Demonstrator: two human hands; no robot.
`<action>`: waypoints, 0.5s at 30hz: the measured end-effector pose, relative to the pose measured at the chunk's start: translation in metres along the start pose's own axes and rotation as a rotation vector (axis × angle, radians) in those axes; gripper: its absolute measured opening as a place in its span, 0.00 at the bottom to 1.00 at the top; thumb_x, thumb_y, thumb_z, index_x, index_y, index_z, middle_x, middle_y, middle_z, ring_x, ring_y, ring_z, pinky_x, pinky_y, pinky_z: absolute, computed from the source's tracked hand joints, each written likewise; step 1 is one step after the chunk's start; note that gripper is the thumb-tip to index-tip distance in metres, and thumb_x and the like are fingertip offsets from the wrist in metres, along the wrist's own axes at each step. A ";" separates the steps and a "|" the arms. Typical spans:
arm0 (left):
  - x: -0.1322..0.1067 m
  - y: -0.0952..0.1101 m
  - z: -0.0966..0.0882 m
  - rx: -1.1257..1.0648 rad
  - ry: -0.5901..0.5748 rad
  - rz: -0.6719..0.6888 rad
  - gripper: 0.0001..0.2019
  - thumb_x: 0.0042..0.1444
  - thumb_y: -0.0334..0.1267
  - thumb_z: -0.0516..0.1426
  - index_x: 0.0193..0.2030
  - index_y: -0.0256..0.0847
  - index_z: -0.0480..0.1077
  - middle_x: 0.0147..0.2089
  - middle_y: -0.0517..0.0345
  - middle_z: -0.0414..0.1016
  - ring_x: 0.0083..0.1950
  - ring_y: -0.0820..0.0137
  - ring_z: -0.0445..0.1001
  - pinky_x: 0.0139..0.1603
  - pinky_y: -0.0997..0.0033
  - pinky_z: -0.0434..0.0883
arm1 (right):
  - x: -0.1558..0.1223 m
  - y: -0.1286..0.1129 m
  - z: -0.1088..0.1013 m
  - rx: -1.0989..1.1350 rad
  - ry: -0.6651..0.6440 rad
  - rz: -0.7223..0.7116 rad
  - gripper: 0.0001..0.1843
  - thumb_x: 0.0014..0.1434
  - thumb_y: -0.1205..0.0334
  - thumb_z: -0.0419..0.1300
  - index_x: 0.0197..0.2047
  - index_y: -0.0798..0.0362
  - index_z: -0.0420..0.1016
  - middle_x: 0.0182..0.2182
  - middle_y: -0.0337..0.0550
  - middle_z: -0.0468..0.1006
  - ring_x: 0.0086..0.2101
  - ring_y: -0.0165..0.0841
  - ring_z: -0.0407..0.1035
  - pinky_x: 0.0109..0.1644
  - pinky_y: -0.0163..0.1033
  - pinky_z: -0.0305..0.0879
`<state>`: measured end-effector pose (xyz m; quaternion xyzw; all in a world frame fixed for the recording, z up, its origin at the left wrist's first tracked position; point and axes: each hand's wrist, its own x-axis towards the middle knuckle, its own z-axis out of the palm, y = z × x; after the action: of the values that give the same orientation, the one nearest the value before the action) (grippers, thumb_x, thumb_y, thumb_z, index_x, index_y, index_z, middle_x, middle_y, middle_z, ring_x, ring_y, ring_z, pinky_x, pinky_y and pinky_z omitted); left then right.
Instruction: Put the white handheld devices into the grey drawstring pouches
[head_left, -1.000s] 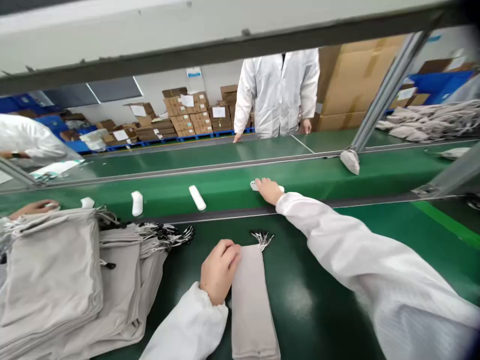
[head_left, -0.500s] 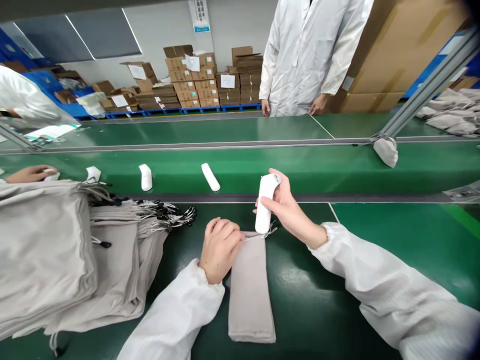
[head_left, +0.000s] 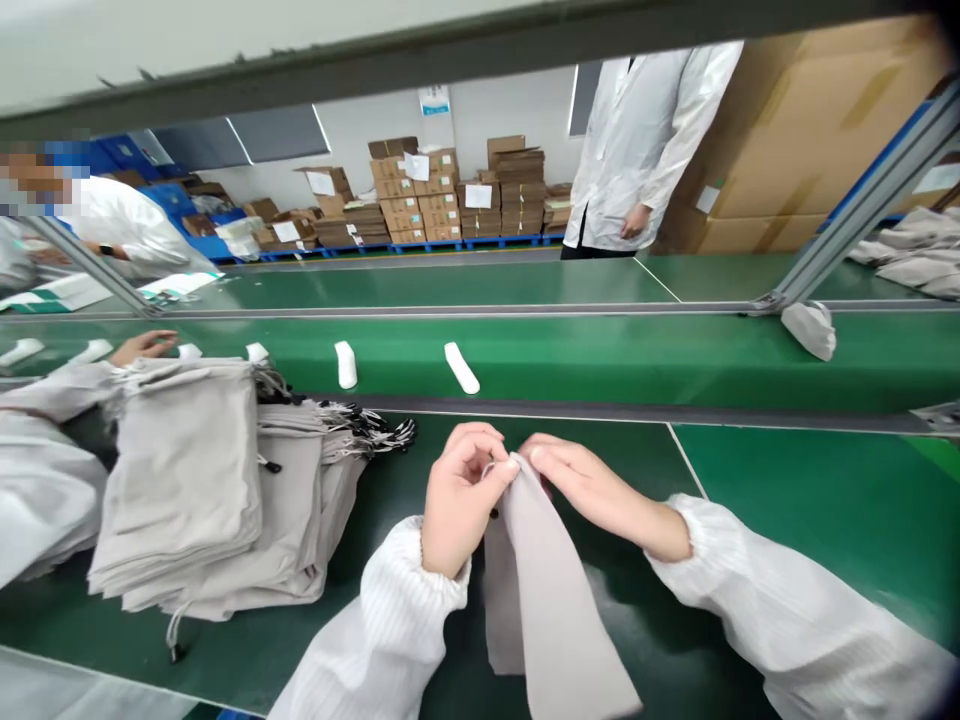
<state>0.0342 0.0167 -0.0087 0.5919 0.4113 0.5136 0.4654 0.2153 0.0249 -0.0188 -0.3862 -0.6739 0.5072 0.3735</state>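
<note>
My left hand [head_left: 465, 497] pinches the top edge of a grey cloth drawstring bag [head_left: 559, 600] between thumb and fingers. The bag hangs down over the green worktop, its lower end fanned toward me, with another grey fabric panel behind it. At the same top edge is my right hand [head_left: 592, 487], fingers closed together against the cloth and their tips partly hidden by it. A small dark cord stopper [head_left: 494, 514] shows beside my left fingers. The white handheld device with a bent head is out of sight; whether it is inside the bag I cannot tell.
A stack of grey drawstring bags [head_left: 184, 470] lies to the left. White devices, one of them a slim piece [head_left: 461, 368], sit on the green belt [head_left: 600, 350]. A co-worker's hand [head_left: 144, 346] reaches beside them. A metal post [head_left: 847, 215] rises at right; another person [head_left: 637, 150] stands opposite.
The white device held in my right hand no longer shows. Both hands have come together at the bag's top, and the bag is raised from lying flat. The view has tilted and shifted left.
</note>
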 end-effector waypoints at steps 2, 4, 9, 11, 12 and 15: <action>0.002 0.006 -0.006 -0.090 -0.013 -0.057 0.09 0.52 0.36 0.65 0.30 0.40 0.68 0.42 0.55 0.67 0.33 0.74 0.67 0.29 0.74 0.64 | -0.015 -0.012 -0.011 0.167 -0.050 0.116 0.19 0.67 0.43 0.56 0.35 0.49 0.72 0.25 0.36 0.61 0.22 0.27 0.54 0.24 0.35 0.51; 0.006 0.009 -0.022 -0.187 0.041 -0.122 0.12 0.51 0.40 0.66 0.31 0.41 0.66 0.35 0.60 0.65 0.24 0.80 0.58 0.22 0.77 0.57 | -0.034 -0.029 -0.030 0.375 0.025 0.174 0.14 0.63 0.45 0.62 0.38 0.46 0.71 0.20 0.29 0.50 0.18 0.23 0.39 0.21 0.34 0.37; 0.015 0.004 -0.061 -0.245 0.233 -0.152 0.15 0.53 0.48 0.66 0.34 0.43 0.66 0.26 0.69 0.56 0.18 0.83 0.45 0.17 0.79 0.46 | -0.064 -0.075 -0.094 0.535 0.738 -0.095 0.06 0.64 0.55 0.63 0.35 0.40 0.71 0.22 0.28 0.34 0.20 0.26 0.25 0.24 0.44 0.30; 0.017 -0.001 -0.059 -0.110 0.164 -0.118 0.11 0.55 0.45 0.64 0.37 0.42 0.69 0.30 0.65 0.63 0.20 0.82 0.50 0.18 0.79 0.50 | -0.059 -0.082 -0.112 0.404 0.836 -0.192 0.07 0.64 0.56 0.64 0.33 0.39 0.71 0.21 0.29 0.36 0.20 0.27 0.27 0.25 0.45 0.31; 0.019 -0.002 -0.053 -0.026 0.110 -0.087 0.10 0.56 0.43 0.63 0.39 0.42 0.70 0.33 0.63 0.66 0.21 0.82 0.53 0.20 0.78 0.54 | -0.054 -0.082 -0.117 0.324 0.827 -0.220 0.07 0.63 0.56 0.65 0.33 0.40 0.71 0.20 0.29 0.39 0.20 0.27 0.29 0.26 0.44 0.32; 0.031 0.003 -0.022 0.179 -0.046 0.091 0.12 0.59 0.37 0.60 0.50 0.45 0.71 0.50 0.54 0.70 0.26 0.79 0.62 0.26 0.75 0.64 | -0.040 -0.075 -0.126 0.204 0.706 -0.289 0.10 0.61 0.53 0.67 0.34 0.46 0.71 0.19 0.28 0.43 0.19 0.23 0.34 0.24 0.39 0.34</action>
<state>0.0161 0.0489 0.0020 0.6609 0.4173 0.4816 0.3964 0.3348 0.0244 0.0753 -0.3989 -0.4975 0.3501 0.6861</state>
